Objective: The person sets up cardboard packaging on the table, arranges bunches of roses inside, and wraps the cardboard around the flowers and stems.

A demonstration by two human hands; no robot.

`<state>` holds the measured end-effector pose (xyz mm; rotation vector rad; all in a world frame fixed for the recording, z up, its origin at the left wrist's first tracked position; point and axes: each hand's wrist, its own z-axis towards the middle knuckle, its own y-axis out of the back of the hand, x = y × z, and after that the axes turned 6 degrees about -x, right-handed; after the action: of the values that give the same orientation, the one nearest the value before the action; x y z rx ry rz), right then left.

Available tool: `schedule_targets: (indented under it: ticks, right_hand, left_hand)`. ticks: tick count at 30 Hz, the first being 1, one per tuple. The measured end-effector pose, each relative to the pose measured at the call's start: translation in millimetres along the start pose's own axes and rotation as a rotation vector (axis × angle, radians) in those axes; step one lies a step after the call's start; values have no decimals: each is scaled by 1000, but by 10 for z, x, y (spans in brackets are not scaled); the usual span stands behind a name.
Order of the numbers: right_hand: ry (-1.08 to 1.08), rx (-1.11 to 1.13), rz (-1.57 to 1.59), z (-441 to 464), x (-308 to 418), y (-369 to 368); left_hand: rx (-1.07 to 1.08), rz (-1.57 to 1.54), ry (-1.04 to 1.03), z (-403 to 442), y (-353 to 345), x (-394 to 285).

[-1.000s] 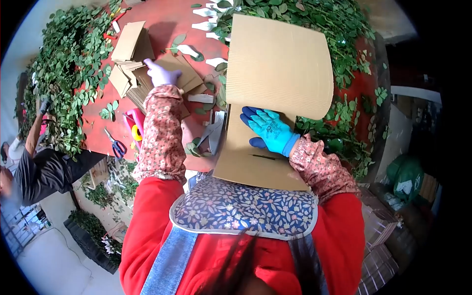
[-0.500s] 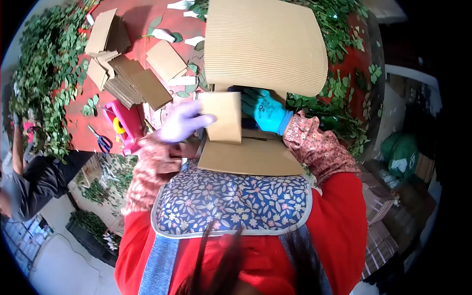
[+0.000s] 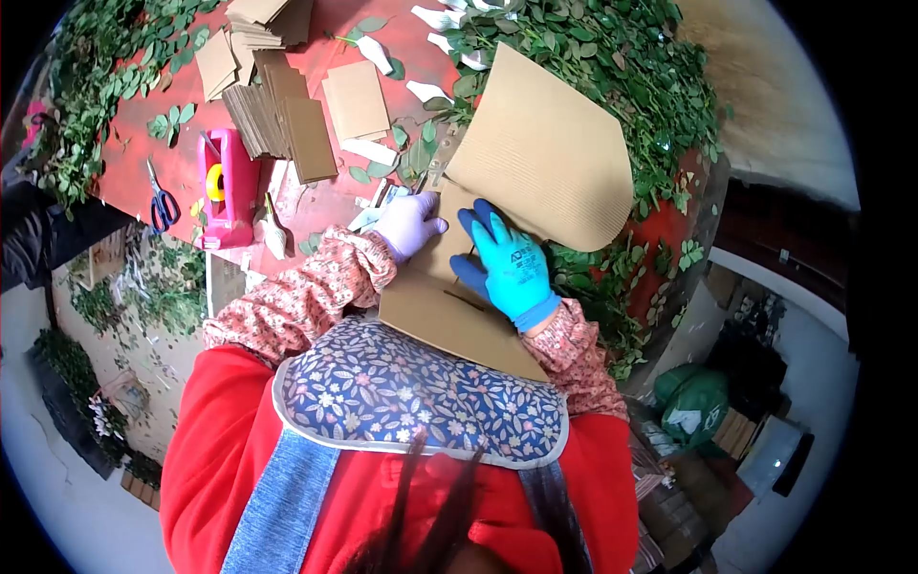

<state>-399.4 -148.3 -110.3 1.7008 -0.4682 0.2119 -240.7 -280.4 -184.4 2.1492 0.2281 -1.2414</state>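
A corrugated cardboard box (image 3: 545,143) lies before me with its far flap raised and its near flap (image 3: 459,330) against my apron. At the left edge of the box is my left hand (image 3: 409,228) in a purple glove, its fingers closed on the cardboard there. My right hand (image 3: 513,270), in a light blue glove with dark fingertips, lies over the middle of the box with fingers spread. Between the hands a stretch of brown cardboard shows; whether it is a separate card I cannot tell.
Stacked cardboard pieces (image 3: 273,110) and two loose cards (image 3: 357,100) lie on the red table (image 3: 124,182). A pink tape dispenser (image 3: 229,191), scissors (image 3: 163,201) and several white-wrapped flower heads (image 3: 373,55) are nearby. Leafy stems (image 3: 593,86) line the far right.
My left hand has moved right and down to the box edge; the small card it held is no longer distinct. The far flap tilts further right, and my view has turned.
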Motion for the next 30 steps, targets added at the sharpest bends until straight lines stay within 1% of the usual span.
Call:
schedule_targets:
  ticks: [1, 2, 4, 6, 8, 9, 14, 16, 17, 20, 22, 23, 24, 26, 27, 29, 30]
  right_hand:
    - [90, -47, -43, 5, -39, -70]
    - [178, -96, -84, 14, -61, -128]
    - [184, -69, -102, 3, -75, -178]
    - [161, -56, -74, 8, -87, -191]
    - [153, -41, -100, 8, -65, -189]
    - [150, -34, -120, 15, -60, -194]
    - [165, -24, -140, 59, -116, -299]
    - [146, -25, -148, 64, -104, -331]
    - [165, -27, -163, 70, -108, -327]
    - [172, -23, -167, 27, -126, -369]
    - [196, -37, -185, 53, -146, -389]
    - [195, -39, -186, 51, -138, -398]
    - [218, -37, -196, 50, -129, -417]
    - [193, -50, -233, 49, -124, -445]
    - [192, -37, -242, 54, -126, -453]
    - [212, -50, -259, 65, -142, -465]
    - [220, -61, -265, 49, -134, -478]
  left_hand:
    - [-8, 15, -66, -2, -14, 17]
    - [-14, 8, -60, 2, -34, 42]
    - [-69, 48, -124, -2, -52, 36]
    - [-54, 70, -110, -6, 0, -20]
    - [60, 274, -60, -44, 185, -228]
    - [104, 316, -20, -35, 207, -237]
    - [168, 360, 0, -89, 310, -89]
    - [103, 382, 41, -153, 356, -13]
    - [14, 406, 35, -188, 364, 35]
    - [80, 325, 87, -144, 355, 187]
    - [80, 256, 83, -172, 327, 171]
    - [124, 256, 111, -184, 346, 75]
    - [151, 305, 69, -175, 310, 104]
    - [103, 297, -3, -208, 243, 174]
    - [91, 289, -5, -211, 206, 221]
    - [33, 314, -112, -226, 168, 304]
    - [39, 308, -116, -235, 149, 349]
